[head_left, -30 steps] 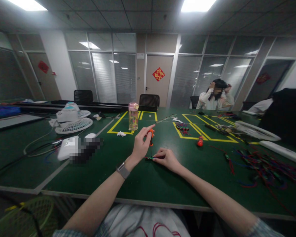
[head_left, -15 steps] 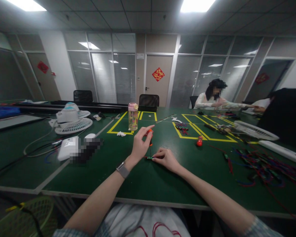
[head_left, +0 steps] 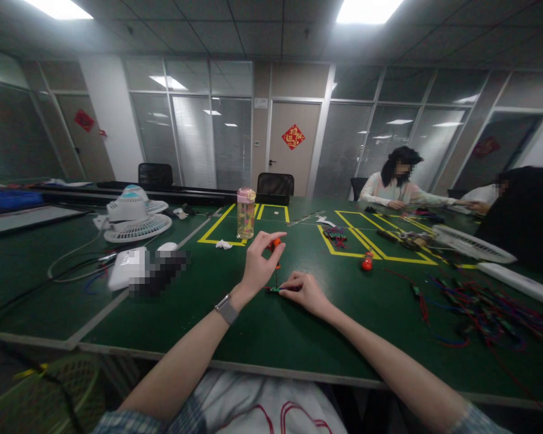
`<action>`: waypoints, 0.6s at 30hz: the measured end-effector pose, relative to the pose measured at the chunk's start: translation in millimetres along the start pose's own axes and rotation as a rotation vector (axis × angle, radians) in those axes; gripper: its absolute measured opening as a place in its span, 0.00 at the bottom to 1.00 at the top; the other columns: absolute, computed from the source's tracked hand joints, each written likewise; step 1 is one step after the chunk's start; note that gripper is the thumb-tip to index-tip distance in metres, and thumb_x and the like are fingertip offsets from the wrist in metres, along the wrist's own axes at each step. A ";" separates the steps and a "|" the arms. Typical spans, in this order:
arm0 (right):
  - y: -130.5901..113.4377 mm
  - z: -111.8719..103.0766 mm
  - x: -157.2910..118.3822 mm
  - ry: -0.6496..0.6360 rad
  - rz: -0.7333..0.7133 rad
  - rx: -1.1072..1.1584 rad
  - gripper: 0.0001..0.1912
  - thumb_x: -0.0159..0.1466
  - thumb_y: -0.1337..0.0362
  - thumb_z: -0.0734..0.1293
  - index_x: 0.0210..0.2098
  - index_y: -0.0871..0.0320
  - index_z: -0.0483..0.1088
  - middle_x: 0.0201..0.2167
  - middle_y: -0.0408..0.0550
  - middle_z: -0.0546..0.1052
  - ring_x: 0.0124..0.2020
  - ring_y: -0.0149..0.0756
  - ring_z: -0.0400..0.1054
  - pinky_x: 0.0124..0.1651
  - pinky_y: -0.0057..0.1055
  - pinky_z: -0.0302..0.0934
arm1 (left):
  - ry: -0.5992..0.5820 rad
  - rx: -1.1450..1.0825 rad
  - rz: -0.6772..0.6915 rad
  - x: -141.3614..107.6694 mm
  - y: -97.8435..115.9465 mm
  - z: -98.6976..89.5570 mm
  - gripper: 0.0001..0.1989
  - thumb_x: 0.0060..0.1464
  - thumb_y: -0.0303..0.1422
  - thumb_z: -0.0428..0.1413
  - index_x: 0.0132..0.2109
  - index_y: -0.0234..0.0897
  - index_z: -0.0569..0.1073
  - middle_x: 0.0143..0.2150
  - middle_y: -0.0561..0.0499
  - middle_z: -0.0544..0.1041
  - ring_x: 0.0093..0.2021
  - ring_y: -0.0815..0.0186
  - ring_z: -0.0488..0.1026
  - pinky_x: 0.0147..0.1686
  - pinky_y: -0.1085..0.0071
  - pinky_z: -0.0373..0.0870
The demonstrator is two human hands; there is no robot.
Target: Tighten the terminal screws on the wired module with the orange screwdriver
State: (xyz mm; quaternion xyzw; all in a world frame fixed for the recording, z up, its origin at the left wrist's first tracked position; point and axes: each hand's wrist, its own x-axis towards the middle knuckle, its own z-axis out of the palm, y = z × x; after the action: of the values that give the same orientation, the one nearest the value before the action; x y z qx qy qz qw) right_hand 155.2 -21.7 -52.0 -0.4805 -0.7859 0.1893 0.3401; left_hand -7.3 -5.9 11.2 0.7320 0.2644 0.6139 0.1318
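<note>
My left hand has its fingers curled round the orange handle of a screwdriver, which stands upright with its thin shaft pointing down. The shaft's tip meets a small green circuit board lying on the green table. From the right, my right hand pinches the board's right end between thumb and fingertips. Short wires show at the board's ends. A grey watch is on my left wrist.
A pink-lidded bottle stands beyond my left hand. White fans and a white box are at left. A red-handled tool and wired boards lie at right. A person sits across the table.
The view has shifted slightly. My left thumb and forefinger have spread a little around the screwdriver's handle. My right hand holds the board as before. The person's arm across the table has moved.
</note>
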 end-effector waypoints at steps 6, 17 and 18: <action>-2.9 -0.8 1.2 -0.003 -0.003 -0.019 0.07 0.56 0.65 0.70 0.33 0.57 0.80 0.27 0.46 0.73 0.28 0.31 0.67 0.32 0.26 0.60 | -0.004 0.004 0.022 -0.6 -0.1 -2.6 0.12 0.61 0.34 0.48 0.49 0.41 0.73 0.36 0.51 0.67 0.37 0.68 0.66 0.40 0.71 0.65; -3.2 -0.4 1.6 0.022 0.004 0.013 0.07 0.55 0.66 0.70 0.33 0.59 0.80 0.26 0.46 0.73 0.26 0.30 0.66 0.31 0.26 0.59 | 0.059 0.064 0.024 0.0 -3.1 -1.3 0.09 0.57 0.34 0.55 0.45 0.41 0.74 0.35 0.52 0.65 0.36 0.68 0.66 0.39 0.71 0.65; -3.6 -0.6 1.5 0.021 0.005 0.012 0.07 0.55 0.66 0.70 0.33 0.59 0.80 0.27 0.46 0.73 0.26 0.30 0.66 0.31 0.26 0.59 | 0.062 0.071 0.032 -0.2 -2.9 -1.3 0.09 0.56 0.34 0.56 0.45 0.42 0.74 0.35 0.52 0.65 0.36 0.68 0.65 0.40 0.71 0.65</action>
State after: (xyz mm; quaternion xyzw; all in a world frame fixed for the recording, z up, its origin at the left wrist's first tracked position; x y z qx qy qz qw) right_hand 152.8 -22.1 -48.8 -0.4824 -0.7798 0.1899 0.3509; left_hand -9.3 -3.9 9.8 0.7210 0.2784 0.6285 0.0875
